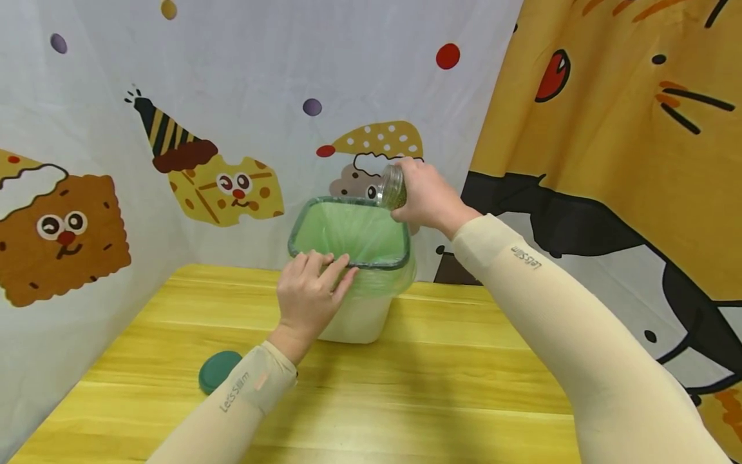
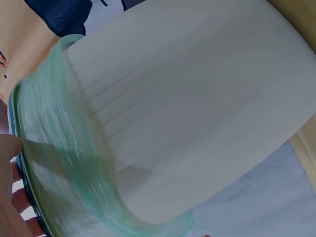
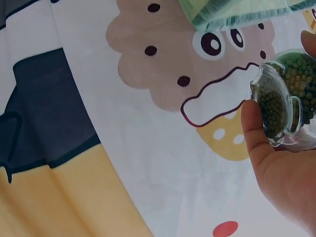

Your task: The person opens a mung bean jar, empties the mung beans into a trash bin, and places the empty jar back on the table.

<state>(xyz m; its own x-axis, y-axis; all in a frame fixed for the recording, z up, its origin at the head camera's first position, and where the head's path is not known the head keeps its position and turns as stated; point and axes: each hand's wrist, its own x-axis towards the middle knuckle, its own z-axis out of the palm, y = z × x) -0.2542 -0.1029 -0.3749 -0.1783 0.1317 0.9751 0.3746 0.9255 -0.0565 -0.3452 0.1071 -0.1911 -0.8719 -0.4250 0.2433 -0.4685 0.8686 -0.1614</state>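
My right hand (image 1: 430,196) grips a small clear glass jar (image 1: 392,187), tipped on its side with its mouth toward the trash bin. In the right wrist view, small green beans (image 3: 299,74), like mung beans, are inside the jar. Below and left of it stands the white trash bin (image 1: 356,321), lined with a thin green plastic bag (image 1: 353,229) folded over its dark rim (image 1: 307,207). My left hand (image 1: 307,290) holds the bin's near rim, thumb outside and fingers over the edge. Whether any beans are in the bin cannot be seen.
A round dark green lid (image 1: 219,370) lies on the yellow wood-grain table (image 1: 464,380), beside my left forearm. Behind the bin hangs a white cloth (image 1: 243,64) printed with cartoon foods, and an orange patterned cloth (image 1: 603,142) hangs at the right.
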